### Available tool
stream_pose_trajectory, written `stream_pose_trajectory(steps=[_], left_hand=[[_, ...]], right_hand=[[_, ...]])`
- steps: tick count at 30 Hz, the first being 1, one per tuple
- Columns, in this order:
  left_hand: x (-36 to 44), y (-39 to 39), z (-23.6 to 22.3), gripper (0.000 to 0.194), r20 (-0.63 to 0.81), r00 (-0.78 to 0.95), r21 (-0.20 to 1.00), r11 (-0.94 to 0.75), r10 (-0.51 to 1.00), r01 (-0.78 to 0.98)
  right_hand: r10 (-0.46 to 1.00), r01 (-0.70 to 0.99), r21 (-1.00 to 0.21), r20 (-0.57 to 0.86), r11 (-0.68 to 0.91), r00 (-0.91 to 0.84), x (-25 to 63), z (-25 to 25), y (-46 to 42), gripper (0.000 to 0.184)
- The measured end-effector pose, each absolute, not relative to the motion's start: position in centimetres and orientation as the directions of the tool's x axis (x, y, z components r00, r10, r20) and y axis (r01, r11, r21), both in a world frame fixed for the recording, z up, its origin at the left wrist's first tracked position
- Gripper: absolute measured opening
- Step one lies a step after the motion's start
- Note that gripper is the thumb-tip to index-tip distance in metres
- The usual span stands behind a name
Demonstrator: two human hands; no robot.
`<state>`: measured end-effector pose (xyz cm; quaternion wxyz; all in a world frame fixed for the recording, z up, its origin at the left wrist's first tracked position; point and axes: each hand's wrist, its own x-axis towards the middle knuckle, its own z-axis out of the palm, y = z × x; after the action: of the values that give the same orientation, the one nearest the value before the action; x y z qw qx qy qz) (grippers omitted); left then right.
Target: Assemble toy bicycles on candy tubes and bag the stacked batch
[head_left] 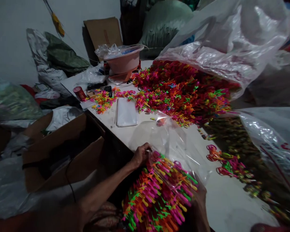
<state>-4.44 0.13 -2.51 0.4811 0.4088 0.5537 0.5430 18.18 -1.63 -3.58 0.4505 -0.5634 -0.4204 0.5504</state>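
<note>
A clear plastic bag (168, 138) is spread over a dense bundle of small colourful plastic pieces (157, 196) in pink, orange, green and yellow. My left hand (142, 155) pinches the bag's near left edge, its fingers closed at the top of the bundle. On the other side, my right hand (200, 193) is wrapped against the bag and the pieces; shadow and the bag hide most of its fingers. The bundle lies at the table's near edge, close to my body. Its lower end runs out of view.
A large heap of similar pieces (181, 93) covers the far part of the white table (222, 196), under a big plastic sack (222, 51). A stack of flat clear bags (127, 112), a pink basin (124, 61) and a red can (79, 93) stand nearby. An open cardboard box (62, 174) is at left.
</note>
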Motion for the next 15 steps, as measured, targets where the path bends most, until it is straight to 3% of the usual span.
stream_pose_trajectory(steps=[3,6,11,15], left_hand=[[-4.3,-0.4,-2.4,0.029,-0.172,-0.325,0.984,0.174,0.930,-0.025],[-4.6,-1.6,-2.5,0.035,-0.217,-0.291,0.976,0.211,0.932,-0.051],[-4.8,-3.1,-2.6,0.036,-0.189,-0.359,0.981,0.195,0.914,-0.019],[-4.3,-3.2,-1.8,0.031,-0.234,-0.412,0.968,0.248,0.881,-0.019]], right_hand=[[0.970,-0.064,-0.969,-0.242,-0.239,0.033,17.2,-3.2,-2.5,0.038],[0.980,-0.100,-0.979,-0.186,-0.179,0.067,15.9,-2.7,-3.7,0.034],[0.978,0.027,-0.999,-0.036,-0.043,0.208,14.9,-1.2,-4.9,0.035],[0.990,0.083,-0.995,-0.050,-0.061,0.130,15.2,0.2,-4.8,0.028]])
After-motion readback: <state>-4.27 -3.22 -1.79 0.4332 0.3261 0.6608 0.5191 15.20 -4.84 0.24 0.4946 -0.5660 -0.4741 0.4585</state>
